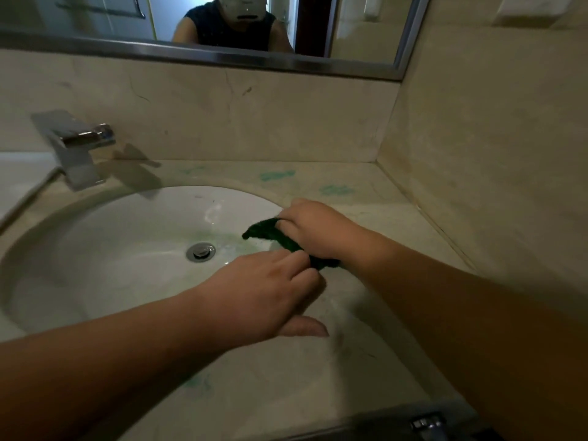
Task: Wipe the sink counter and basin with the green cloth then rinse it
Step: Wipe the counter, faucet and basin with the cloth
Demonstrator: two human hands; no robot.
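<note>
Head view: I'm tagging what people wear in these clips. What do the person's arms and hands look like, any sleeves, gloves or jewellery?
The left hand and right hand are bare: no gloves, rings, watch or bracelet on the parts that show. The left forearm and right forearm are sleeveless to the frame edge. The mirror reflects a dark sleeveless top.

No legible text, label, brand, number or sign recorded. The faucet [76,148] carries no readable marking. The white wall fixture [529,7] at upper right is too blurred for any marking to be made out.
</note>
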